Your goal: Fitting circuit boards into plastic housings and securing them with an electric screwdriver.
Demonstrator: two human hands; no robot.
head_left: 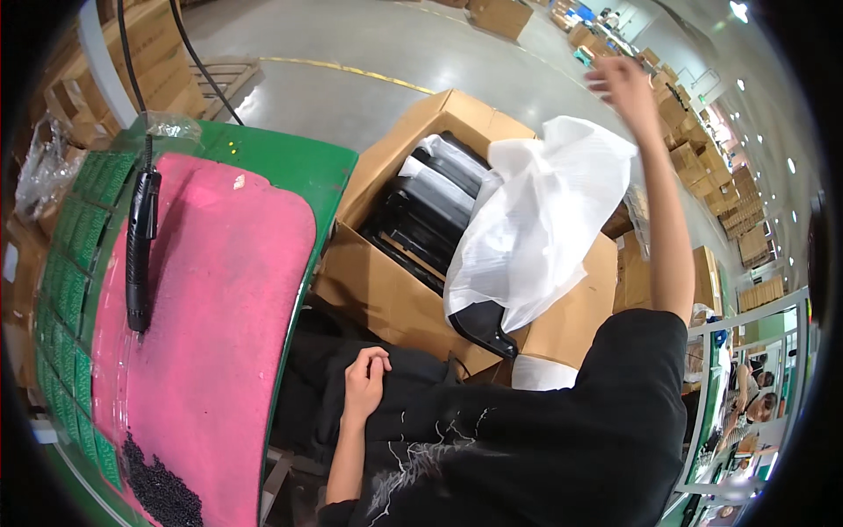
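My left hand [363, 379] rests over my dark-clothed lap with its fingers curled in, and nothing shows in it. Raised high on the far right, my right hand [620, 86] has its fingers apart and holds nothing. Between the two stands an open cardboard box [369, 279] packed with several black molded parts [423, 209], some with white wrapping around them. A white foam sheet [540, 215] lies over the box's right side. From under its near end sticks a curved black part [485, 328], mostly hidden by the sheet.
To my left is a green-edged workbench [290, 158] with a pink mat [219, 281]. A black power screwdriver [140, 250] hangs above it on a cord. Small black screws [160, 487] lie heaped at the mat's near end. Stacked cartons [702, 162] line the right.
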